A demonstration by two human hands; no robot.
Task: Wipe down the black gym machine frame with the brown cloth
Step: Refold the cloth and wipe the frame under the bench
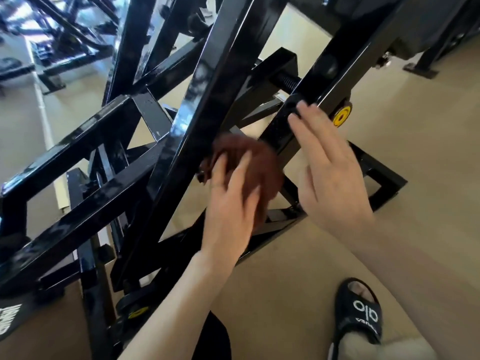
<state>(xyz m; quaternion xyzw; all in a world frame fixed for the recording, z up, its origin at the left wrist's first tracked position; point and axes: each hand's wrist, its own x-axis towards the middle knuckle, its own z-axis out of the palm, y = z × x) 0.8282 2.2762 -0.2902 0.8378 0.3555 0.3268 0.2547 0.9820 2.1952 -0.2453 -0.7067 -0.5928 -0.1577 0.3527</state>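
The brown cloth [249, 172] is bunched into a ball and is pressed by the left hand [231, 209] against the underside of a long slanted bar of the black gym machine frame [207, 81], roughly midway along that bar. The grip of the left hand is spread: the fingers [241, 170] are laid flat and apart over the cloth, so it is pushed rather than pinched. The right hand [330, 175] is seen just beside the neighbouring bar, its fingertips [301, 107] touching the bar's edge near a yellow cap [341, 117]; its grip is open and nothing is held in it, so it is judged to be used for steadying only. Both hands are blurred, so fine contact cannot be told for certain. A foot in a black slide sandal [363, 310] is planted on the floor [298, 281] below the hands. Several risks are judged from this arrangement. Since the cloth is merely held by flat pressure, it could be dropped to the floor if the pressure were eased or the bar's edge were overrun. Only the face under the cloth is being covered, so the other faces and the crossing bars could be left unwiped. Fingers could be caught where bars cross close together, or beside the coiled spring [288, 83] above the right hand, should the machine's parts be shifted by leaning on them.
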